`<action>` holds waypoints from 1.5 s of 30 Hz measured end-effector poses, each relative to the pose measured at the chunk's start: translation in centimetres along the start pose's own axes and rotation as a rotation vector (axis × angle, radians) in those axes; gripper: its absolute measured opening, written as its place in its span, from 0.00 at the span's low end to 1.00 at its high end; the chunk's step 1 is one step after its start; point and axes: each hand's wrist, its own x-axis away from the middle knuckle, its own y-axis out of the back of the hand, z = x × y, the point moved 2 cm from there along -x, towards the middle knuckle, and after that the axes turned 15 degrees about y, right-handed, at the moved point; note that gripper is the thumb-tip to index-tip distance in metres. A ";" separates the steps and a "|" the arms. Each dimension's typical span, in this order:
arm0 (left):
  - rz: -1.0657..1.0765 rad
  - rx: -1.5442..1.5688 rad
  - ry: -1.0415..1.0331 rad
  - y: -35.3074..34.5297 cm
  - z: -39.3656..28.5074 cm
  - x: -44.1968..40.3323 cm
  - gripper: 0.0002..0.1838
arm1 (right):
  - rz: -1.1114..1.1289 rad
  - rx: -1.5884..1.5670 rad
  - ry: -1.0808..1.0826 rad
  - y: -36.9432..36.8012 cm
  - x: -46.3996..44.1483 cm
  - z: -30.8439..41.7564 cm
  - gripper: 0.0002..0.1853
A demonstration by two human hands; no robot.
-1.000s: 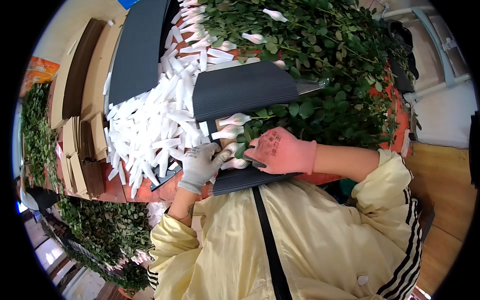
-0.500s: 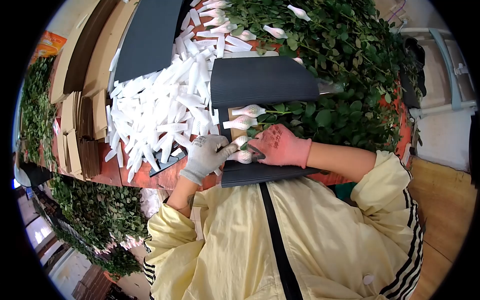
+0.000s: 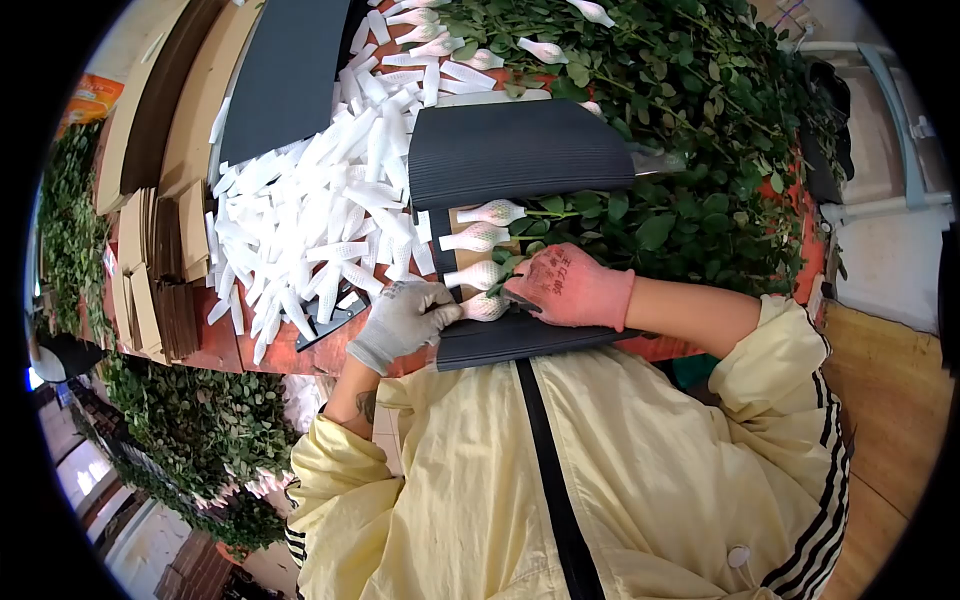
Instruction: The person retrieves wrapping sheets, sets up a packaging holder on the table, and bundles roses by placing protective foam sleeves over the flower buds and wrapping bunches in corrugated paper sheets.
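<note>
My left hand (image 3: 405, 318), in a pale grey glove, pinches the tip of the white net sleeve on the nearest rosebud (image 3: 485, 308). My right hand (image 3: 568, 287), in a pink-red glove with dark fingertips, closes around the stem just behind that bud; the glove hides most of the grip. Three more sleeved rosebuds (image 3: 476, 238) lie in a row beyond, heads to the left, on a strip of cardboard over dark corrugated sheet (image 3: 520, 340). Their leafy stems (image 3: 650, 232) run off to the right. A folded dark flap (image 3: 520, 155) covers the far part of the row.
A heap of loose white net sleeves (image 3: 320, 210) spreads on the red table (image 3: 225, 350) to the left. Cardboard pieces (image 3: 150, 260) are stacked at the far left. More leafy rose stems (image 3: 700, 90) fill the back right. A dark flat object (image 3: 335, 322) lies beside the heap.
My left hand has shifted down and slightly left, onto the sleeve tip of the nearest bud. My right hand stays beside the buds, and the view has moved slightly.
</note>
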 end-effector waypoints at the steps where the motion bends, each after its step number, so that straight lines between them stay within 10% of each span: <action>1: 0.004 -0.002 0.000 0.2 -0.1 0.1 0.10 | -0.001 -0.002 -0.003 -0.1 0.0 0.0 0.23; 8: -0.094 -0.046 -0.270 2.7 2.0 1.1 0.08 | 0.027 -0.063 -0.029 -0.3 -0.6 -0.6 0.17; 11: -0.150 -0.241 0.147 7.5 6.5 3.3 0.06 | -0.025 -0.018 -0.022 -1.1 -0.2 -0.6 0.14; 14: -0.361 -0.250 0.126 8.0 2.6 5.9 0.07 | -0.066 0.055 0.048 -0.7 -0.5 -0.7 0.13; 16: -0.377 -0.118 -0.163 6.8 -2.1 6.4 0.11 | -0.022 0.020 0.088 -0.8 -0.7 -0.6 0.13; 19: -0.002 -0.041 -0.469 3.6 -6.2 4.3 0.14 | 0.035 -0.018 0.067 0.5 -0.4 -0.3 0.14; 23: 0.210 -0.211 -0.293 1.1 -4.9 2.2 0.17 | -0.221 -0.234 -0.037 4.8 1.4 -0.4 0.18; 27: 0.178 -0.148 -0.332 1.0 -4.7 2.6 0.18 | -0.308 0.188 -0.162 3.0 1.1 0.0 0.21; 31: 0.185 -0.174 -0.257 1.2 -4.9 2.9 0.19 | 0.152 0.064 -0.257 2.0 -2.1 -0.5 0.23; 40: 0.198 -0.191 -0.233 0.5 -3.5 2.3 0.19 | -0.113 0.133 -0.085 0.6 -1.3 -1.2 0.23; 45: -0.223 -0.190 -0.353 2.0 -3.4 1.9 0.15 | -0.047 0.179 -0.019 -0.3 -1.0 -0.8 0.20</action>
